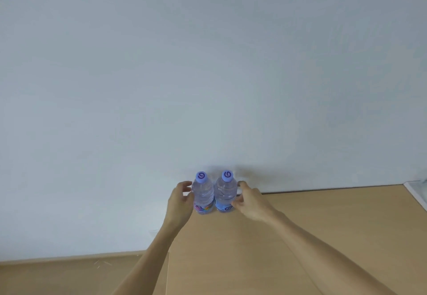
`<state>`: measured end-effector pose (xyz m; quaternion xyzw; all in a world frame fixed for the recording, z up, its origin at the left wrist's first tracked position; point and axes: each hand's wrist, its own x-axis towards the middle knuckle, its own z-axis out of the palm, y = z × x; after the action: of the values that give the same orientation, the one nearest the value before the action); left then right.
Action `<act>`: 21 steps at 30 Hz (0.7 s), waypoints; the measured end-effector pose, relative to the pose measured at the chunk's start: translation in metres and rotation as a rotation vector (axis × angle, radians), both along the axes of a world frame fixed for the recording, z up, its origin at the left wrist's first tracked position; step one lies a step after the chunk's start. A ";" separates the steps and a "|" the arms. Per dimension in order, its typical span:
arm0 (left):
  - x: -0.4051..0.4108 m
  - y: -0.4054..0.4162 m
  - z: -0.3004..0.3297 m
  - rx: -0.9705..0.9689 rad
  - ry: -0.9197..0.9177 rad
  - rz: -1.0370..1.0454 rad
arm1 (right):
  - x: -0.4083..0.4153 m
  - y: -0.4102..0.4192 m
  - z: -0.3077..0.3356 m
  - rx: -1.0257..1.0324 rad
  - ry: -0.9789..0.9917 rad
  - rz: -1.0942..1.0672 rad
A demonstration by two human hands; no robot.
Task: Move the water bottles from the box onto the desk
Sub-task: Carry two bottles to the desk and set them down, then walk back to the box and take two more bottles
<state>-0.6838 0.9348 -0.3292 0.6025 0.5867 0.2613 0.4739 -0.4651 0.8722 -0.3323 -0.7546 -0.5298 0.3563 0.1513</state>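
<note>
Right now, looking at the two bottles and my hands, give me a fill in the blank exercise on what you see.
1. The number of water bottles standing upright on the desk is ____.
2. Both bottle caps are coloured ____.
3. The bottles stand at the desk's far edge, close to the ____.
4. The left hand is beside the left bottle, the right hand beside the ____ one.

Missing words: two; purple; wall; right

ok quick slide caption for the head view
Two upright water bottles side by side on the desk, left hand and right hand flanking them.
</note>
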 end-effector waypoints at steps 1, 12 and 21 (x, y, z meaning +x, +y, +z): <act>0.003 -0.001 0.012 0.107 0.013 0.008 | 0.005 -0.006 0.009 0.027 -0.014 0.000; 0.134 -0.084 0.191 0.611 -0.221 -0.313 | 0.111 -0.158 0.161 0.462 -0.218 -0.190; 0.303 -0.254 0.304 0.796 -0.489 -0.729 | 0.216 -0.376 0.273 0.723 -0.494 -0.447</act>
<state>-0.3808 0.6810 -0.0252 0.8189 0.0725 0.4128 0.3921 -0.2492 0.4958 -0.0597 -0.8111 -0.4645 -0.0809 0.3462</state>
